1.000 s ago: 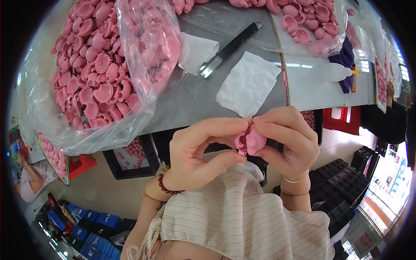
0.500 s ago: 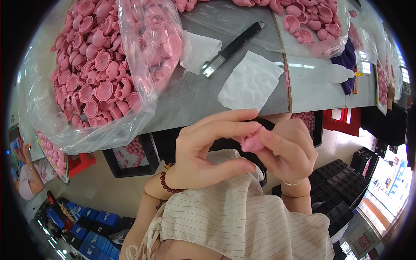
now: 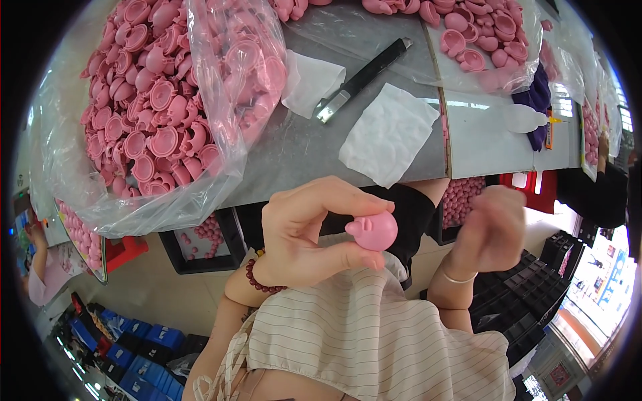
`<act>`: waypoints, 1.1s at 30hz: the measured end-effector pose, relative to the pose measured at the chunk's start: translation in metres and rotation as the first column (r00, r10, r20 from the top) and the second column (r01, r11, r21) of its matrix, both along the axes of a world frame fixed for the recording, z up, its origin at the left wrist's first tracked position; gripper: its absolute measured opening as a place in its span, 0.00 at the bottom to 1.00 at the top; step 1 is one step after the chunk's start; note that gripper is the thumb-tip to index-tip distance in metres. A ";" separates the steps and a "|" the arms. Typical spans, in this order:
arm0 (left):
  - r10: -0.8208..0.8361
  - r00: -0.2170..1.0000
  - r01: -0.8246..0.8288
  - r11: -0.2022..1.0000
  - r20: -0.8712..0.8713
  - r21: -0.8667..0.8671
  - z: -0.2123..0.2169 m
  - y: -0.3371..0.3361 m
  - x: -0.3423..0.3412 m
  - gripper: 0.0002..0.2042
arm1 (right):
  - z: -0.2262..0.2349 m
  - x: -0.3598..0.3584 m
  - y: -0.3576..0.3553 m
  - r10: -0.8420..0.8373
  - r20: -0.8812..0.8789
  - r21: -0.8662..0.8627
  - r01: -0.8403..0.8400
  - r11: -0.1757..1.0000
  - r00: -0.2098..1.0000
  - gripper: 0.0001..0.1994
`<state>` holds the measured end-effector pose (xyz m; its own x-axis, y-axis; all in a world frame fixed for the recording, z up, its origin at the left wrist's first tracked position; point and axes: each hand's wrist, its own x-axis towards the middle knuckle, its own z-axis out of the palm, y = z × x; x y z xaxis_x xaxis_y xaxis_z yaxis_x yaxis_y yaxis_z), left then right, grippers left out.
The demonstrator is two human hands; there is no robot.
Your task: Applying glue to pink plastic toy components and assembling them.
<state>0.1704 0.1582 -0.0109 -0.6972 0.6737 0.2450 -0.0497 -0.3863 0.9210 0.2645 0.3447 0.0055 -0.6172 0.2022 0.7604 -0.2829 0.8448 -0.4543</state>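
My left hand (image 3: 301, 234) pinches a round pink plastic piece (image 3: 378, 232) between thumb and fingertips, in front of the table's near edge. Small moulded bumps stick out of the piece's left side, and its right side is smooth and rounded. Off to the right, my right hand (image 3: 491, 227) is apart from the piece and smeared by motion, so its fingers cannot be made out. A clear plastic bag (image 3: 231, 100) at the left of the grey table (image 3: 284, 157) holds a heap of pink hollow half-shells (image 3: 152, 110).
A black-handled cutter knife (image 3: 368, 79) lies between two white cloth-like sheets (image 3: 390, 134). More pink parts (image 3: 471, 33) fill a bag at the far right, near a white squeeze bottle (image 3: 525, 119). Black trays (image 3: 175, 244) with pink balls stand below the table. Other people are at both sides.
My right hand has let go of the pink piece and moved right and slightly down. The piece stays in my left hand, now more fully visible.
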 end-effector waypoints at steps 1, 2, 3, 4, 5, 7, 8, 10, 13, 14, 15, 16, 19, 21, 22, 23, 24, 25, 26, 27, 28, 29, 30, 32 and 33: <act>0.009 0.999 -0.010 1.000 0.046 0.024 -0.001 0.001 0.000 0.23 | -0.003 0.003 0.011 -0.159 -0.049 -0.039 0.157 0.987 0.986 0.07; 0.022 0.995 -0.026 0.999 0.093 0.047 -0.003 0.000 0.000 0.24 | -0.005 0.004 0.020 -0.309 -0.091 -0.084 0.302 0.949 0.947 0.08; 0.023 0.995 -0.028 0.998 0.092 0.048 -0.003 0.000 0.000 0.24 | -0.006 -0.002 0.031 -0.412 -0.158 -0.147 0.391 0.909 0.898 0.10; 0.011 0.992 -0.016 0.999 0.126 0.039 -0.004 -0.001 -0.001 0.25 | -0.007 -0.010 0.041 -0.509 -0.217 -0.218 0.467 0.857 0.833 0.12; -0.011 0.987 0.005 0.999 0.159 0.038 -0.002 -0.001 -0.001 0.26 | -0.006 -0.011 0.054 -0.511 -0.221 -0.213 0.471 0.856 0.830 0.12; -0.038 0.955 0.021 0.998 0.293 0.059 0.001 0.001 0.000 0.26 | -0.005 -0.014 0.075 -0.569 -0.119 -0.164 0.549 0.819 0.814 0.17; -0.060 0.904 0.031 0.997 0.423 0.076 0.002 0.001 0.001 0.27 | -0.007 -0.017 0.082 -0.564 -0.119 -0.169 0.543 0.822 0.817 0.17; -0.075 0.883 0.011 0.990 0.463 0.140 -0.005 0.005 0.003 0.27 | -0.011 -0.021 0.093 -0.508 0.164 -0.164 0.531 0.831 0.846 0.20; -0.145 0.827 0.040 0.979 0.543 0.201 -0.005 0.004 0.002 0.29 | -0.008 -0.023 0.107 -0.545 0.462 -0.101 0.652 0.751 0.700 0.20; -0.191 0.789 0.088 0.976 0.584 0.199 -0.003 0.003 0.001 0.29 | -0.003 -0.025 0.106 -0.523 0.603 -0.101 0.708 0.699 0.602 0.19; -0.186 0.791 0.087 0.977 0.583 0.195 -0.001 0.004 0.002 0.29 | -0.003 -0.025 0.099 -0.519 0.604 -0.105 0.707 0.700 0.605 0.19; -0.166 0.794 0.087 0.983 0.585 0.160 0.003 0.004 0.001 0.30 | 0.000 -0.027 0.083 -0.452 0.376 -0.329 0.573 0.750 0.809 0.19; -0.123 0.803 0.089 0.992 0.583 0.088 0.013 0.004 0.001 0.31 | 0.007 -0.027 0.052 -0.238 0.033 -0.534 0.218 0.817 0.971 0.18; -0.116 0.811 0.102 0.993 0.573 0.056 0.013 0.006 0.000 0.30 | 0.006 -0.030 0.034 -0.108 0.012 -0.567 0.096 0.818 0.994 0.19; -0.106 0.829 0.079 0.994 0.550 0.073 0.008 0.006 0.002 0.29 | 0.002 -0.033 0.031 -0.110 0.012 -0.570 0.097 0.816 0.994 0.19; -0.096 0.845 0.056 0.994 0.526 0.092 0.006 0.007 0.003 0.27 | -0.002 -0.037 0.030 -0.072 0.019 -0.583 0.069 0.810 0.997 0.17; -0.095 0.846 0.057 0.994 0.525 0.090 0.006 0.006 0.001 0.27 | -0.006 -0.041 0.028 -0.032 0.025 -0.596 0.041 0.802 0.999 0.16; -0.061 0.867 0.028 0.997 0.495 0.073 0.005 0.007 0.000 0.25 | -0.009 -0.045 0.025 -0.057 0.029 -0.654 0.062 0.754 0.998 0.15; -0.023 0.886 -0.004 0.998 0.464 0.057 0.005 0.006 -0.001 0.23 | -0.011 -0.045 0.025 -0.052 0.028 -0.656 0.058 0.752 0.998 0.15; -0.013 0.887 -0.012 0.999 0.462 0.052 0.005 0.005 -0.001 0.23 | -0.013 -0.043 0.028 -0.034 0.044 -0.680 0.055 0.731 0.998 0.16; -0.008 0.903 -0.021 0.998 0.429 0.063 0.005 0.001 -0.001 0.23 | -0.015 -0.044 0.028 -0.003 0.054 -0.710 0.041 0.703 0.999 0.18; 0.003 0.919 -0.034 0.997 0.394 0.070 0.005 -0.004 -0.001 0.22 | -0.018 -0.044 0.030 0.024 0.035 -0.763 0.011 0.647 0.999 0.17; 0.040 0.922 -0.064 0.997 0.385 0.049 0.005 -0.007 -0.002 0.22 | -0.018 -0.044 0.030 -0.033 0.066 -0.758 0.072 0.648 0.997 0.18; -0.212 0.957 0.173 0.965 0.200 0.199 0.009 -0.019 -0.008 0.23 | -0.012 -0.040 0.030 -0.064 0.099 -0.759 0.117 0.641 0.993 0.18; -0.195 0.962 0.158 0.968 0.193 0.193 0.017 -0.028 -0.011 0.22 | -0.013 -0.039 0.030 -0.067 0.104 -0.751 0.122 0.648 0.992 0.18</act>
